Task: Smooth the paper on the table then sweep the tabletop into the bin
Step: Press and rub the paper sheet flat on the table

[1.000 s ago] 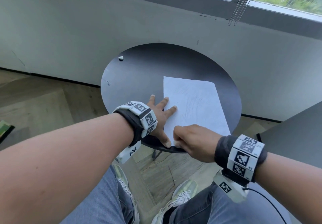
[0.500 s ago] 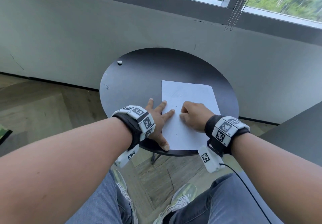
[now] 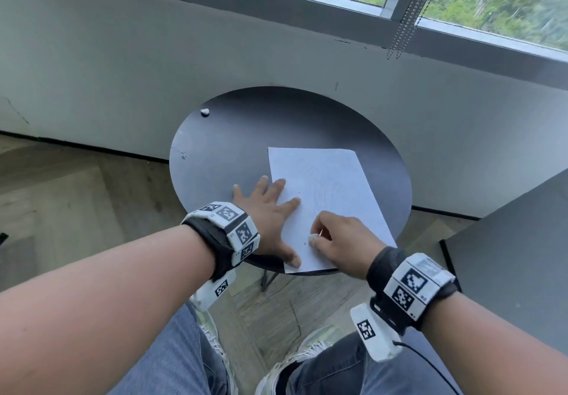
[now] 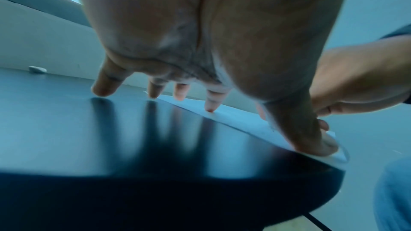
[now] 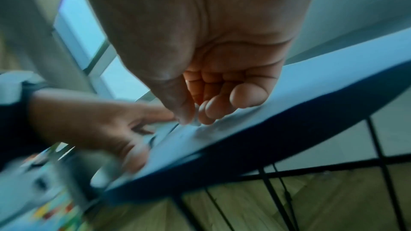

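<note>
A white sheet of paper (image 3: 332, 185) with faint pencil marks lies flat on the right half of a round black table (image 3: 230, 136). My left hand (image 3: 270, 210) is spread flat, its fingers on the table and on the paper's left edge, its thumb at the near corner. In the left wrist view the left hand (image 4: 200, 41) presses the paper (image 4: 233, 117) down. My right hand (image 3: 338, 241) rests curled on the near part of the sheet. In the right wrist view its thumb and fingertips (image 5: 206, 110) seem to pinch a small white piece (image 5: 195, 119) against the paper (image 5: 311, 85).
A small white crumb (image 3: 204, 112) lies near the table's far left rim. A second dark table (image 3: 522, 256) stands at the right. A grey wall and a window with a bead chain (image 3: 405, 16) are behind. My knees and shoes are under the near edge.
My right hand slid forward to the middle of the paper, then came back toward the near edge. The left hand stayed flat in place.
</note>
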Tool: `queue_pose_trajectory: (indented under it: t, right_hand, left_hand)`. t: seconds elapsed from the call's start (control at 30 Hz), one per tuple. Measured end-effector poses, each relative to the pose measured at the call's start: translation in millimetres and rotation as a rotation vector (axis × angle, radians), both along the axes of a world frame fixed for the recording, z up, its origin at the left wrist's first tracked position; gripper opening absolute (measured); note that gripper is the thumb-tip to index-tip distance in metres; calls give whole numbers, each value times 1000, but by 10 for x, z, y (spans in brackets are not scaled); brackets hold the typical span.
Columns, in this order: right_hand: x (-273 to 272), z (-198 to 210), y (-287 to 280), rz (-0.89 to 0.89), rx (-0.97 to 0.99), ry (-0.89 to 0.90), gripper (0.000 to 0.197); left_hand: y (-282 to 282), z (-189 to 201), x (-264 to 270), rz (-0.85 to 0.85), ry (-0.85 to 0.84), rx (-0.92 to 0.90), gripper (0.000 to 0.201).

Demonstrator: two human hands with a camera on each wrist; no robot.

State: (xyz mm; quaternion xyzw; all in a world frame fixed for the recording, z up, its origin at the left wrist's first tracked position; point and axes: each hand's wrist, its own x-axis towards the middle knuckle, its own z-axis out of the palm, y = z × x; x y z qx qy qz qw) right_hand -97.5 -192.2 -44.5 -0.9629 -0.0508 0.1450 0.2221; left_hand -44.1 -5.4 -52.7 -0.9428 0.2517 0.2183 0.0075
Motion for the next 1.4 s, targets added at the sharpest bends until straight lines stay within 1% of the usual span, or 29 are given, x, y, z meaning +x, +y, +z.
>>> queue_pose_trajectory:
  t: [0.07,0.13,0.3,0.4,0.5,0.57,0.67,0.73,0.8,0.93,1.0,1.03,1.1,1.2,1.27,1.33,1.4]
  right_hand:
    - [-30,-19,79,84,-44,6,10]
    - [76,-9,90,107,-81,12,9]
    - [707,-12,9,-5,-169,-31,12]
    - [905,-1,13,-41,-205,-22,13]
    - [713,33,47,52,-217,-42,13]
    - [429,60,62,176,-212,-51,11]
    - [58,102,68,361,-218,1,14]
    - [34,112,65,403,-214,22,14]
    - [201,114,60,360,-230,-3,12]
    - [807,77,25,73,-238,-31,15]
    - [946,70,35,20,-255,-23,15]
    - [949,63,47,28,-260,-22,15]
    - [792,67,81,85,-248,-24,14]
    - [388,75,84,238,-207,2,11]
    - [227,84,73,319,-200,43,12]
    - [271,110,65,313,-204,64,13]
    - [480,112,49,220,-210,31,12]
  left_hand:
    - [15,-32,16,-38,-10,-25,128]
    - [19,-61,34,-53,13,-37,130]
    - [-50,-28,81,-75,55,25,135]
    - [-68,-1,103,-75,61,63,137]
    - [-63,4,108,-73,66,72,138]
    - [-65,9,109,-81,69,71,139]
    - [-86,11,105,-89,75,74,139]
    - [-100,11,115,-98,76,82,140]
    - [-106,-3,132,-105,76,82,140]
    - [-87,-33,139,-118,51,81,139]
    - [-86,-31,141,-118,52,77,139]
    - [-84,-28,148,-118,52,77,140]
    - [-69,-32,160,-122,49,80,141]
    - [-66,-47,181,-131,54,79,142]
    - [-89,-46,182,-135,59,86,142]
    - [-106,-35,189,-141,56,97,141]
    - [-104,-24,190,-144,52,99,140]
